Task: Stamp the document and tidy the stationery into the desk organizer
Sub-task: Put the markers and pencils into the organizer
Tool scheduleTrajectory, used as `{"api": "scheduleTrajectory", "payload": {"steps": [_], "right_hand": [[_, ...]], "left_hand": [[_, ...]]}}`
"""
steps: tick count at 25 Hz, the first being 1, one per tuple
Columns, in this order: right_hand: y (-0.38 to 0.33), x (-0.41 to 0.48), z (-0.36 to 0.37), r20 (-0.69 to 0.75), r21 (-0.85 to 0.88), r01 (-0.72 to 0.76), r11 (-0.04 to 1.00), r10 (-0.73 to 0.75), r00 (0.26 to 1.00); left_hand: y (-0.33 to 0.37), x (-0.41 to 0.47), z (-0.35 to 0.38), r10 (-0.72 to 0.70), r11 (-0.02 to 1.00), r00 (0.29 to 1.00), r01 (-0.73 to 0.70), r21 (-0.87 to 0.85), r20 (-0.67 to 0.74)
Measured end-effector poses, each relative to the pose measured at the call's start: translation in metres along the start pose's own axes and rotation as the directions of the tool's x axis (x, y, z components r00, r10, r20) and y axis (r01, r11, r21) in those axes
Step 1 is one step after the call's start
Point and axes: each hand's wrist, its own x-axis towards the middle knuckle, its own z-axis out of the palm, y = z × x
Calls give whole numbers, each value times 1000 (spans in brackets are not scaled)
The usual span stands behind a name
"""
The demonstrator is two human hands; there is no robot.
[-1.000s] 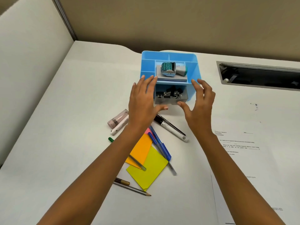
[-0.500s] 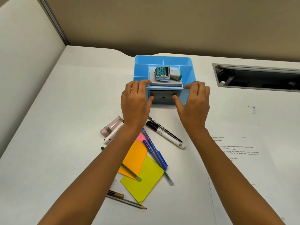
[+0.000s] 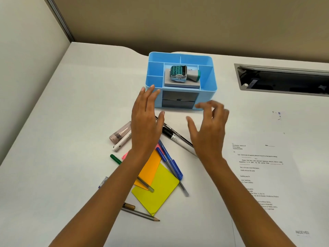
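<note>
A light blue desk organizer [image 3: 207,98] stands at the back of the white desk, its two grey drawers [image 3: 179,100] pushed in. A green-and-grey stamp [image 3: 183,73] lies on a grey ink pad in its middle top compartment. My left hand [image 3: 145,122] hovers with fingers spread just in front of the organizer's left corner, holding nothing. My right hand [image 3: 209,130] hangs in front of the right corner, fingers loosely curled and apart, blurred. The printed document [image 3: 261,168] lies at the right, marked RECEIVED near its bottom.
Under and between my forearms lie black markers [image 3: 173,136], blue pens [image 3: 170,162], orange [image 3: 151,169] and yellow [image 3: 156,190] sticky notes, a pencil [image 3: 142,213], a green pen [image 3: 115,159], a white corrector [image 3: 122,143] and a pinkish case [image 3: 120,132]. A cable slot [image 3: 283,81] opens at the back right.
The lower drawer with binder clips stood open, both hands pushed it shut, and now both hands have drawn back from the organizer toward me.
</note>
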Motion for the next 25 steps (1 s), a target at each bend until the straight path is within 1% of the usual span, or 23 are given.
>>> {"api": "scheduleTrajectory", "payload": {"steps": [2,4,6,8,10,12,14,17,19,21,23,24,25], "right_hand": [[-2,-28,-4,134,66,20,998,-28,991],[-4,-49,-7,250,101,7,995,-33,968],[-5,-62,-8,309,82,-10,997,-16,951],[-6,-68,-9,341,59,-18,998,-3,940],[-5,-70,-10,355,53,-12,999,-7,935],[-5,-70,-11,370,74,-39,996,9,929],[-5,-70,-13,367,111,-88,990,41,929],[-6,-69,-19,297,176,-130,976,74,952],[-7,-69,-23,251,224,-144,964,86,964],[-8,-67,-26,242,347,-205,915,124,962],[-11,-59,-28,265,477,-288,830,177,948],[-11,-54,-28,259,518,-300,801,188,948],[-12,-47,-29,226,545,-282,790,185,956]], "left_hand": [[-1,-27,-4,-43,999,998,43,3,48],[-3,-52,-7,-54,999,994,53,12,96],[-6,-70,-12,-59,998,992,58,9,115],[-7,-82,-16,-92,996,989,91,18,115],[-7,-89,-20,-121,993,986,119,20,117],[-6,-94,-23,-133,991,985,132,18,107],[-7,-95,-27,-183,983,982,183,0,52],[-12,-88,-34,-290,957,955,289,-14,-58],[-17,-81,-37,-312,949,948,314,17,-67],[-19,-74,-37,-321,946,946,322,27,-40],[-20,-68,-38,-316,948,949,316,26,-5],[-20,-66,-38,-304,952,953,304,39,8],[-21,-63,-38,-295,954,955,293,61,22]]}}
